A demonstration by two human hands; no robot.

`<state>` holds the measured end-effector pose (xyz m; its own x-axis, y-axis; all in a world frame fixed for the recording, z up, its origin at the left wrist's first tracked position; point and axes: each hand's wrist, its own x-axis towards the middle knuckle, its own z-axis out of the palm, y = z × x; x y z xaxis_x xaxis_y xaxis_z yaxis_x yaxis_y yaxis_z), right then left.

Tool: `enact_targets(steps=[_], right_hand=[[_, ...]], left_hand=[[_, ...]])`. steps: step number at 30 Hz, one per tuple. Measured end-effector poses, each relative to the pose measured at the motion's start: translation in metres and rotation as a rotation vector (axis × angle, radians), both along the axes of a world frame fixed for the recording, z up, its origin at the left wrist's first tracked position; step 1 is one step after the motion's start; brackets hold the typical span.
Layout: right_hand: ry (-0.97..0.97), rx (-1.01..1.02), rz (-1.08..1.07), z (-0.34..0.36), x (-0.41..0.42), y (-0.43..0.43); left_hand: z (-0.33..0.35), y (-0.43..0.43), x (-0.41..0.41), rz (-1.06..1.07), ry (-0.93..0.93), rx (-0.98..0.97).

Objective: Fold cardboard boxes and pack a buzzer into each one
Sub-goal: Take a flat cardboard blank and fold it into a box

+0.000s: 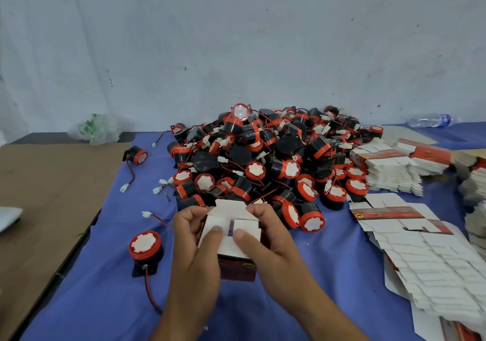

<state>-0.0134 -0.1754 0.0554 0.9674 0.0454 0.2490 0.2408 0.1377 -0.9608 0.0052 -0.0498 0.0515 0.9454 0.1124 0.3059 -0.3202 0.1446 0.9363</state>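
I hold a small cardboard box (pixel 231 235) over the blue cloth, white flaps up, its red printed side facing me. My left hand (pixel 196 246) grips its left side and the thumb presses the left inner flap down. My right hand (pixel 268 240) grips the right side, its thumb on the right inner flap. The far top flap still stands up. A big pile of black and red buzzers (pixel 263 156) lies just behind the box. One loose buzzer (pixel 144 246) with a red wire sits left of my left hand.
Flat unfolded boxes (pixel 434 261) fan out at the right, with more stacks (pixel 389 167) behind them. Another single buzzer (pixel 138 155) lies at the far left of the blue cloth (pixel 92 301). Brown cardboard (pixel 47 196) covers the left. A plastic bottle (pixel 428 120) and a plastic bag (pixel 97 127) lie by the wall.
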Motion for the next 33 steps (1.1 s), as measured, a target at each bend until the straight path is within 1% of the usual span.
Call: enact_targets(steps=[2,4,6,7,9,12,15,17,19,21,24,26,29,33], right_hand=[[-0.026,0.007,-0.079,-0.001,0.002,0.003],[-0.026,0.115,-0.123,-0.001,0.003,0.003],[-0.025,0.221,-0.157,0.001,0.005,-0.002],[-0.023,0.236,-0.166,0.002,0.006,-0.005],[-0.015,0.225,-0.142,0.003,0.007,-0.008],[-0.040,0.135,-0.060,0.005,0.004,-0.008],[-0.124,-0.027,-0.037,0.011,0.000,-0.011],[-0.161,-0.069,-0.031,0.016,-0.002,-0.015],[-0.149,-0.077,-0.029,0.020,-0.002,-0.018],[-0.094,-0.091,-0.006,0.021,-0.002,-0.021],[-0.049,-0.147,0.036,0.016,-0.001,-0.026],[-0.088,-0.199,0.007,0.015,-0.002,-0.023],[-0.202,-0.329,-0.095,0.013,-0.003,-0.018],[-0.240,-0.467,-0.170,0.011,-0.002,-0.020]], left_hand=[[0.001,-0.001,-0.003,0.030,-0.066,0.080],[0.003,-0.002,-0.011,0.054,-0.173,0.217],[-0.002,-0.004,-0.015,0.004,-0.274,0.368],[-0.003,-0.005,-0.017,-0.032,-0.305,0.444],[-0.001,-0.004,-0.017,-0.038,-0.373,0.552],[0.001,0.001,-0.012,0.129,-0.549,0.717],[0.003,0.005,-0.005,0.190,-0.620,0.741],[0.001,0.007,-0.002,0.184,-0.639,0.765],[-0.002,0.009,0.000,0.168,-0.650,0.817],[-0.003,0.010,0.001,0.159,-0.662,0.858],[-0.005,0.010,0.001,0.162,-0.688,0.883],[-0.004,0.010,0.001,0.178,-0.706,0.897],[-0.004,0.010,0.001,0.201,-0.712,0.898],[-0.005,0.010,0.002,0.207,-0.719,0.905]])
